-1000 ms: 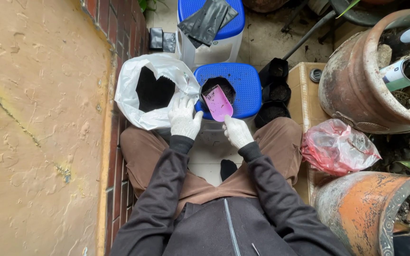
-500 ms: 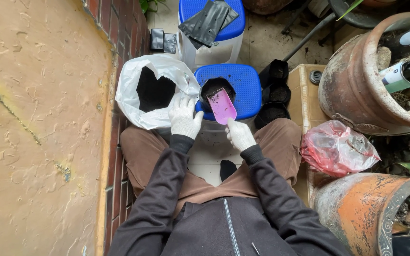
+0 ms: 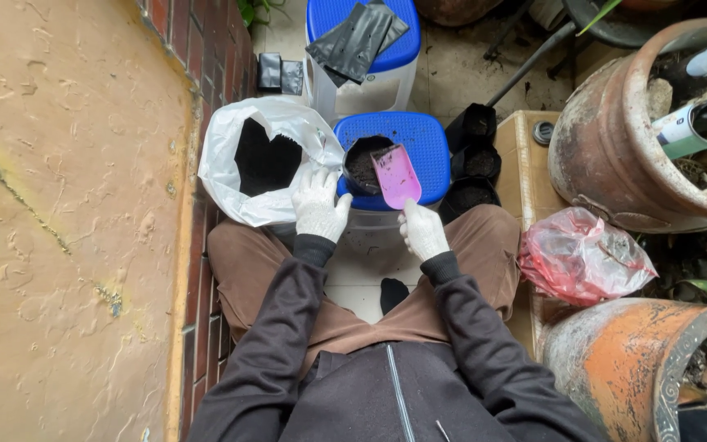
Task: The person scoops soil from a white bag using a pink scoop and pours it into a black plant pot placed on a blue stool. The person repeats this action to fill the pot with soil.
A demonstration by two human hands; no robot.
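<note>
1. Along the left runs a rough yellow wall [image 3: 67, 221] with a strip of red brick [image 3: 206, 49] at its edge.
2. Beside the brick sits a white plastic sack [image 3: 231, 180], its mouth open on dark soil.
3. The left hand [image 3: 317, 205], in a white glove, grips the near rim of a small black bag [image 3: 363, 164] filled with soil; the bag stands on a blue stool [image 3: 427, 147].
4. The right hand [image 3: 423, 231], also gloved, is clenched round the handle of a pink scoop [image 3: 396, 177], which lies tilted over the right edge of the bag, above the stool top.
5. Behind, a second blue stool [image 3: 403, 49] carries flat, empty black bags [image 3: 353, 37].
6. Right of the near stool, three filled black bags [image 3: 472, 160] stand in a row against a cardboard box [image 3: 525, 164].
7. A crumpled red plastic bag [image 3: 583, 254] lies on the box, near the person's knee.
8. Far right, a large clay pot [image 3: 615, 139] holds a white and green can [image 3: 685, 127]; another orange pot [image 3: 615, 368] stands lower down.
</note>
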